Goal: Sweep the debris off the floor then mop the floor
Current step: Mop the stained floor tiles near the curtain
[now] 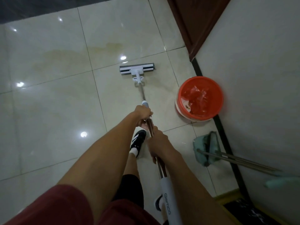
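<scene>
A flat sponge mop head (137, 69), grey and white, lies on the glossy cream tile floor (53, 103) ahead of me. Its metal pole (142, 93) runs back toward my body and ends in a white handle (168, 200). My left hand (143, 116) grips the pole higher toward the head, just below a grey collar. My right hand (158, 142) grips the pole closer to me. A faint yellowish stain (78, 54) marks the tiles beyond and left of the mop head.
A red-lined bin (200, 97) stands by the white wall (259, 78) on the right. A green dustpan and broom (207, 148) lean against that wall. My black shoe (138, 141) is under my hands. A brown door (194, 18) is at the back right.
</scene>
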The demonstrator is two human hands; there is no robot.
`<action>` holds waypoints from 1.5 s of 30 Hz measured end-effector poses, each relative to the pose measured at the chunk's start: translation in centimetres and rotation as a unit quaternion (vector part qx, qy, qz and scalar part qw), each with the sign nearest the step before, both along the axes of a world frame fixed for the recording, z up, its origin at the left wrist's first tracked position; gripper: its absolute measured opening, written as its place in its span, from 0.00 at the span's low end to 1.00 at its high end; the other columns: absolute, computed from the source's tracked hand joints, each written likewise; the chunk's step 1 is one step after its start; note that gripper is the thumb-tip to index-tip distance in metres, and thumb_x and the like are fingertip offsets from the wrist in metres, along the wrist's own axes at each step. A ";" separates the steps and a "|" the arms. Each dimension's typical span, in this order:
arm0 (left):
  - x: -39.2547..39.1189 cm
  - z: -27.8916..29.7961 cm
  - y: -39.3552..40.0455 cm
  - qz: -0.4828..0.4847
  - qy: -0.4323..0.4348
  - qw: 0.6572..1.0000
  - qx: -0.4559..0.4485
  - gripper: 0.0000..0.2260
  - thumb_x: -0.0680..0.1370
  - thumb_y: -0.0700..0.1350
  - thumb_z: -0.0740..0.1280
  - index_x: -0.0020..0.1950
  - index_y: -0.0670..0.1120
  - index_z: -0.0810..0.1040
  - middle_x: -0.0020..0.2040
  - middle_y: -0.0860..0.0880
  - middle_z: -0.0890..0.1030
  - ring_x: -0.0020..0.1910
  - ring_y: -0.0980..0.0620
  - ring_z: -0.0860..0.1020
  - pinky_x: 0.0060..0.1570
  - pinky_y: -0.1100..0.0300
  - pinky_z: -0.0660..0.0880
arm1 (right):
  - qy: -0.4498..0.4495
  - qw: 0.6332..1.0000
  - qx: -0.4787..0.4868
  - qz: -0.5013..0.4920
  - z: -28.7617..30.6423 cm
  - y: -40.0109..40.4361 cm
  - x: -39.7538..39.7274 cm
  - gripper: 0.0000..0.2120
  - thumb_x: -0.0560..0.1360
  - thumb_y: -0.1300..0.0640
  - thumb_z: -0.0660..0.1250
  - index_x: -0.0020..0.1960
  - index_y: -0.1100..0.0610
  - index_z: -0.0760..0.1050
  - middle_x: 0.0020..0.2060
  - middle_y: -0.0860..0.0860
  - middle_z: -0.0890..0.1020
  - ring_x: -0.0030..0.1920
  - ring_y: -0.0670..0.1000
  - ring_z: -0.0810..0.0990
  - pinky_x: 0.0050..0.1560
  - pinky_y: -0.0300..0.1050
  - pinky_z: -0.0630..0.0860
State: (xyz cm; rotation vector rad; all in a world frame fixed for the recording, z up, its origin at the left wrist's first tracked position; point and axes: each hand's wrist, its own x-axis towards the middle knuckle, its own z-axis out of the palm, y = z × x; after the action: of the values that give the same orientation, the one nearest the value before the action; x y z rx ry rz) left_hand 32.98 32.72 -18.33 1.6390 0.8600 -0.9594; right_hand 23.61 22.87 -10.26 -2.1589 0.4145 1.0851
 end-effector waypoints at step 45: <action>22.0 -3.6 21.8 0.188 -0.040 0.979 -0.069 0.09 0.79 0.40 0.70 0.56 0.36 0.76 0.42 0.40 0.79 0.36 0.40 0.82 0.40 0.39 0.83 | -0.054 0.990 -0.061 0.119 -2.7 19.9 23.6 0.30 0.75 0.67 0.63 0.74 0.50 0.63 0.51 0.54 0.78 0.42 0.53 0.80 0.32 0.44 0.79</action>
State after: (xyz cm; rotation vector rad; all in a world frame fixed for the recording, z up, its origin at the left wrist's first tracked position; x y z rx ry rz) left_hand 55.02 54.50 -21.96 1.3268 0.9816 -0.6686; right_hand 47.23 42.79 -12.92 -2.4091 0.1810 1.0875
